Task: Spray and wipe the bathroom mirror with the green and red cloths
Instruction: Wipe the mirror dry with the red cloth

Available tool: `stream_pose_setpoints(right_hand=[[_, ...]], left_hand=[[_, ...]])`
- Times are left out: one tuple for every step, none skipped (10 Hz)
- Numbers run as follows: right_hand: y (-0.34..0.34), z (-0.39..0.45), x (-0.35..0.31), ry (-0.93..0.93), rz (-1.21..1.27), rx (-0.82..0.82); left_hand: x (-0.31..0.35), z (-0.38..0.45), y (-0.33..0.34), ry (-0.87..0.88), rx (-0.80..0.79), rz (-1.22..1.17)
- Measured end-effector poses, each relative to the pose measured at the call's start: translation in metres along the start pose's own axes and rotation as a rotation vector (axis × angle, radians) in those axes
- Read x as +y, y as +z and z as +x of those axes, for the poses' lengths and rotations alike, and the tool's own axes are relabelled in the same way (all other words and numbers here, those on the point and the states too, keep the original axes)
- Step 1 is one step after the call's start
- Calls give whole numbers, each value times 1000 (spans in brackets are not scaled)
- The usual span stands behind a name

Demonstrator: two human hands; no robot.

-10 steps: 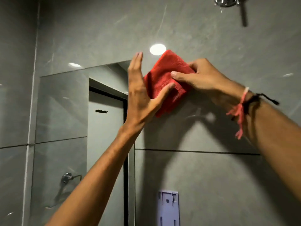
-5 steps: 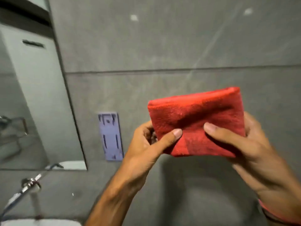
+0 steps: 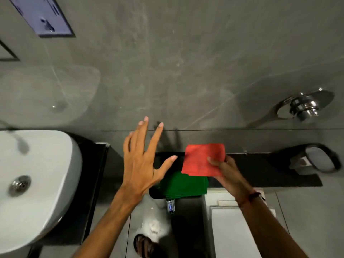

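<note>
My right hand pinches the folded red cloth by its right edge and holds it low over a black ledge. Just below it a folded green cloth lies on a dark surface, partly covered by the red one. My left hand hovers to the left of both cloths with fingers spread and nothing in it. Only a corner of the mirror shows at the far left edge. A small bottle-like object pokes out beneath the green cloth.
A white washbasin with a drain sits at the left. A chrome flush valve is mounted on the grey tiled wall at the right, with a black-rimmed fixture below it. A white toilet tank lid and a sandalled foot are low down.
The view has dropped from the mirror's top corner to the ledge. My left hand let go of the red cloth and opened; my right hand carried the cloth down over the green one.
</note>
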State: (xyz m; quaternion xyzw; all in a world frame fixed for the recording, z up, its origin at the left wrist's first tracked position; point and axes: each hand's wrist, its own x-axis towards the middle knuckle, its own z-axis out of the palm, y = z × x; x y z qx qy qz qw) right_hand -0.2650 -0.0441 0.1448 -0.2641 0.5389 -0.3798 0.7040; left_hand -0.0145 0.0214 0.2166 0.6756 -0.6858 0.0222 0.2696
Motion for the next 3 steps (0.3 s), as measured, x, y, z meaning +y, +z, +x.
stream_pose_setpoints(right_hand=[[1, 49, 49, 166, -89, 24], [7, 93, 83, 181, -243, 85], [9, 110, 101, 111, -719, 177]], left_hand=[[-26, -7, 17, 31, -24, 264], [-45, -13, 25, 12, -68, 372], [-52, -15, 25, -19, -115, 421]])
